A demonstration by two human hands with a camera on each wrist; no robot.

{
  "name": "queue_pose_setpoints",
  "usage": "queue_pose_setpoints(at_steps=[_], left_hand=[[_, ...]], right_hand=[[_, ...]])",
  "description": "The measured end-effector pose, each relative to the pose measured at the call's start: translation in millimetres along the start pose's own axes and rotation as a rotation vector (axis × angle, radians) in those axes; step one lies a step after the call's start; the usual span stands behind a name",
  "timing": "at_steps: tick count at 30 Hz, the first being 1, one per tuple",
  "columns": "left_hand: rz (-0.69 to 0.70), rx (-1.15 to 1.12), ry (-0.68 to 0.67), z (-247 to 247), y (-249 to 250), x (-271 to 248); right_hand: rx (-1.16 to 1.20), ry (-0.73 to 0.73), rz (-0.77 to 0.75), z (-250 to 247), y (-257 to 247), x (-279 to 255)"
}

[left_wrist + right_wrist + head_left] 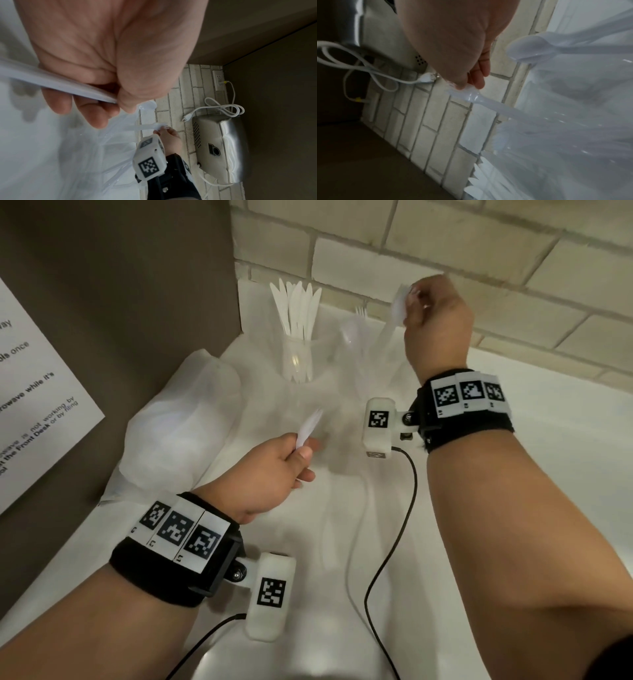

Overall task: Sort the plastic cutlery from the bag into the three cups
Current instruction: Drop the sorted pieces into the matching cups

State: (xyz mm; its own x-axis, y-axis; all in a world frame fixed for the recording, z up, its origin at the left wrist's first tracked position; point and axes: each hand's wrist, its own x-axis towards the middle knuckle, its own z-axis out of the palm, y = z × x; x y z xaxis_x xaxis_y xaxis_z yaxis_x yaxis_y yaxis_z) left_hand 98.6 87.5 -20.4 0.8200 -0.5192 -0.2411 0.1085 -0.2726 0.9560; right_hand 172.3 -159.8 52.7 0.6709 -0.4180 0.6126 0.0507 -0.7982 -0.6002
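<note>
White plastic everywhere, so contrast is poor. We're pinching a spoon [471,96] by its bowl end in our right hand [436,316], handle pointing down toward the clear cups [342,344] by the tile wall [479,251]. Our left hand [274,467] is pinching another piece [310,426] low over the worktop [548,457]; the tip looks like fork tines, but it's blurred, so we're not calling it.

Leftmost cup [301,361] is holding knives [298,306], blades up. Another cup is showing spoon bowls in the right wrist view. Fork tips [360,311] are peeking behind. The bag [178,419] is lying crumpled at left, against the brown panel.

For a clean drop, we're thinking: line the handle up over the spoon cup's mouth, lower it inside the rim before letting go, and avoid nudging the light cups.

Room: white worktop, pale brick tile, a printed notice [37,392] on the brown panel, a steel toaster [219,146] with its white cord [221,108] lying loose, an outlet [217,81] above.
</note>
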Motion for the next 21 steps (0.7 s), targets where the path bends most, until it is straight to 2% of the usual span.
queue_pose_setpoints(at_steps=[4, 8, 11, 14, 17, 21], left_hand=[[-0.024, -0.018, -0.001, -1, -1, 1], [-0.026, -0.043, 0.006, -2, 3, 0], [-0.007, -0.07, 0.023, 1, 10, 0], [0.014, -0.091, 0.026, 7, 18, -2], [0.028, -0.088, 0.014, 14, 22, -5], [0.036, -0.076, -0.027, 24, 25, -9]], right_hand=[[-0.186, -0.206, 0.135, 9, 6, -3], [-0.169, -0.17, 0.191, -3, 3, -14], [0.059, -0.216, 0.259, -14, -9, -38], [0.276, -0.457, 0.33, -27, -28, -75], [0.363, -0.637, 0.351, -40, -40, -107], [0.408, -0.653, 0.371, -43, -41, -133]])
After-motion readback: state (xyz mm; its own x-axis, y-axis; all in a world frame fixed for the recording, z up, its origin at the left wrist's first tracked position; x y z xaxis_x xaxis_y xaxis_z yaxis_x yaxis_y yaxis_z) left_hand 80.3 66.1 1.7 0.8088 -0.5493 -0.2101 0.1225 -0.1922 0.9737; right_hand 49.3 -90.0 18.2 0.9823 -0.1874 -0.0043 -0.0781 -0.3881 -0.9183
